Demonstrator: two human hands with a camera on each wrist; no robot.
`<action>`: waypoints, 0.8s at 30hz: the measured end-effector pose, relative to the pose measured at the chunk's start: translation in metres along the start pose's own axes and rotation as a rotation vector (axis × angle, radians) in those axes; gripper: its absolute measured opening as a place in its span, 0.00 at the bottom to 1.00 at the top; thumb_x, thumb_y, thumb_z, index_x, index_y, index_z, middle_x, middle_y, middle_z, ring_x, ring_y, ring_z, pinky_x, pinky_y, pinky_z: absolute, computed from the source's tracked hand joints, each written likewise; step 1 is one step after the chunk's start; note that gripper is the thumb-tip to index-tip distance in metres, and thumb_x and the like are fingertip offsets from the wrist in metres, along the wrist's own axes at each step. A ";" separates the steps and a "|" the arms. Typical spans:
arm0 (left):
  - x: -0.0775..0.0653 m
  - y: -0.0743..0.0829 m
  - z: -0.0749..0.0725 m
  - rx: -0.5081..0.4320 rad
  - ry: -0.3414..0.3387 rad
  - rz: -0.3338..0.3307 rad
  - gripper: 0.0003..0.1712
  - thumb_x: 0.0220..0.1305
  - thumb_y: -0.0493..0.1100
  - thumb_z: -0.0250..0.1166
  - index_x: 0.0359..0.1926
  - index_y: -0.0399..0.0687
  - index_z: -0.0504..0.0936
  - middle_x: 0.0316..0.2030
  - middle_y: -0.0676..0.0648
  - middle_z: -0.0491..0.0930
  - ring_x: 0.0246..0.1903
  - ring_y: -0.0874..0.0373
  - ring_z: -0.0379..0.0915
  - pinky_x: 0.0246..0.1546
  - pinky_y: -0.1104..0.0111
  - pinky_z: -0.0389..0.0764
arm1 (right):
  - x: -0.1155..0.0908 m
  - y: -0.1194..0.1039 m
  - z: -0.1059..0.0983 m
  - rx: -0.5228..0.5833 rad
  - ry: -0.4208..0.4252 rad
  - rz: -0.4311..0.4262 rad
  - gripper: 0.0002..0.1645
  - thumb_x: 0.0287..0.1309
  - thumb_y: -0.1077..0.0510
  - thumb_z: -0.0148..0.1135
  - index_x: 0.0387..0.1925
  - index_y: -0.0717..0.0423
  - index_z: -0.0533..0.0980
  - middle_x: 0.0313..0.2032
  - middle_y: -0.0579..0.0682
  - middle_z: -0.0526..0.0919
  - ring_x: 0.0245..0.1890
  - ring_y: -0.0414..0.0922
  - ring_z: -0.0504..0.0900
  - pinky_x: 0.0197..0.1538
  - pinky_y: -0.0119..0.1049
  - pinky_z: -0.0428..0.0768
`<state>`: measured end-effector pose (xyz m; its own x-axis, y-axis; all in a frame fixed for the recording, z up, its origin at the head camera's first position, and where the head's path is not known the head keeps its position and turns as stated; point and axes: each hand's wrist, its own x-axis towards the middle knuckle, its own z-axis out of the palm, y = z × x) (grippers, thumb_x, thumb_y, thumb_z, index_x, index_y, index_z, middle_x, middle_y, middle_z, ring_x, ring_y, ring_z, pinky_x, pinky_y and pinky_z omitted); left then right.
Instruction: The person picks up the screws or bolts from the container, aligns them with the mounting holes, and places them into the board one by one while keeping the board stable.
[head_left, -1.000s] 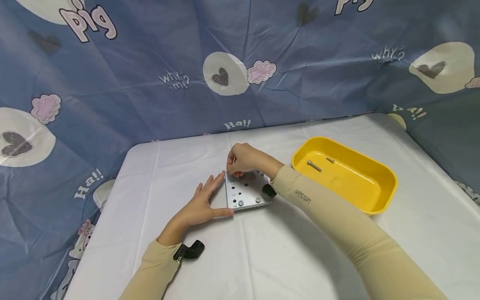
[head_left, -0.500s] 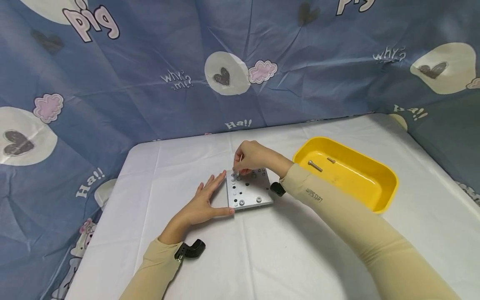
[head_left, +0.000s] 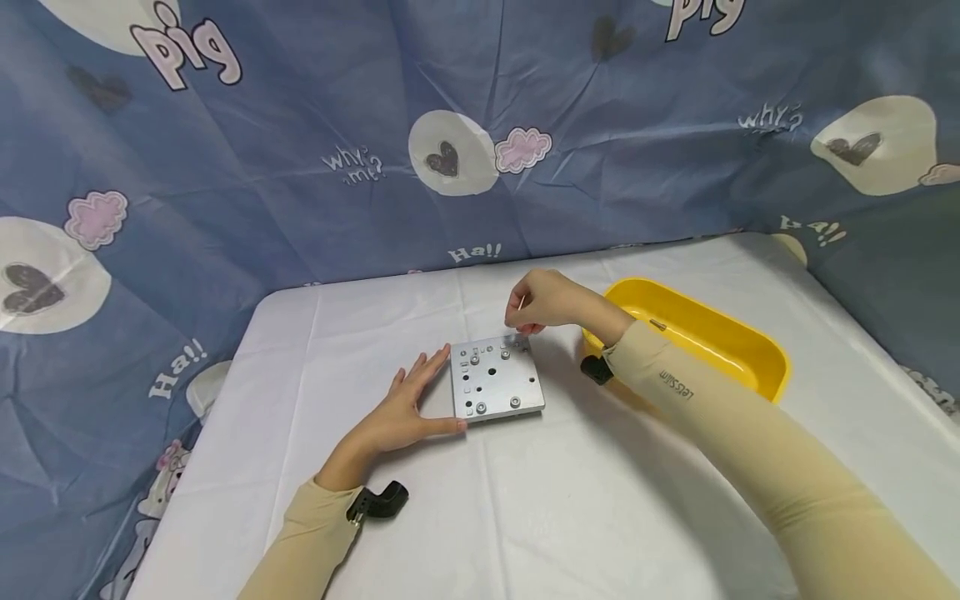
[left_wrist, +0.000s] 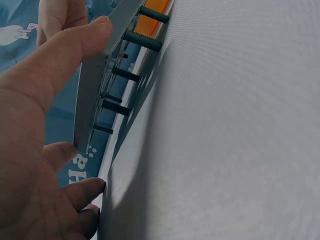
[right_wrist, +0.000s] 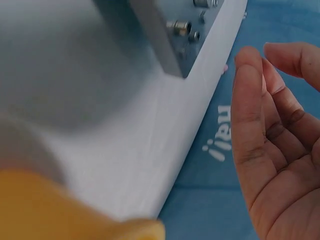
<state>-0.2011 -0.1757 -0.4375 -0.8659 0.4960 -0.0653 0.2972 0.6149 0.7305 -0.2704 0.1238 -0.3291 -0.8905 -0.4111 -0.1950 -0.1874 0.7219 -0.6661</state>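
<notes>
A square silver metal plate point(head_left: 510, 385) with holes and several socket-head screws point(head_left: 515, 402) lies on the white table. In the left wrist view, threaded screw shanks point(left_wrist: 142, 41) stick out beneath it, raising it off the cloth. My left hand point(head_left: 401, 412) rests at the plate's left side, fingers spread; its thumb point(left_wrist: 95, 37) touches the near edge and its index fingertip the far left corner. My right hand point(head_left: 543, 302) hovers just beyond the plate's far right corner. Its thumb and index tips are close but apart in the right wrist view, with nothing visible between them.
A yellow tray point(head_left: 782, 367) stands to the right, partly behind my right forearm. One small metal piece point(head_left: 657, 325) shows inside it. A blue patterned curtain point(head_left: 300, 208) hangs behind the table. Black wrist mounts point(head_left: 382, 500) sit on both sleeves.
My right hand has moved right and away from the plate's far left area, uncovering the screws there. Its forearm now covers the larger bolt in the tray. The left hand stays put.
</notes>
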 end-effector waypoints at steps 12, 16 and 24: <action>0.001 0.003 0.000 -0.006 -0.004 -0.007 0.71 0.54 0.58 0.84 0.88 0.66 0.47 0.88 0.49 0.45 0.88 0.43 0.30 0.86 0.42 0.23 | -0.023 0.035 -0.026 0.045 0.059 0.085 0.08 0.67 0.58 0.71 0.40 0.59 0.86 0.27 0.48 0.88 0.28 0.41 0.87 0.45 0.42 0.93; 0.004 0.004 0.003 -0.008 -0.007 -0.007 0.71 0.54 0.59 0.84 0.88 0.67 0.47 0.88 0.50 0.46 0.88 0.44 0.30 0.86 0.43 0.23 | -0.034 0.050 -0.035 0.046 0.088 0.121 0.09 0.67 0.58 0.70 0.42 0.61 0.86 0.27 0.48 0.89 0.27 0.39 0.86 0.43 0.40 0.93; 0.002 0.002 0.002 0.011 0.004 -0.015 0.71 0.54 0.59 0.84 0.88 0.65 0.47 0.88 0.48 0.47 0.88 0.42 0.30 0.86 0.41 0.24 | -0.057 0.077 -0.054 0.096 0.129 0.193 0.16 0.71 0.54 0.69 0.50 0.63 0.85 0.32 0.51 0.91 0.33 0.43 0.89 0.43 0.37 0.92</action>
<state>-0.2012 -0.1721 -0.4379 -0.8719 0.4841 -0.0737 0.2883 0.6291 0.7219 -0.2565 0.2332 -0.3300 -0.9527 -0.1917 -0.2359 0.0262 0.7213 -0.6921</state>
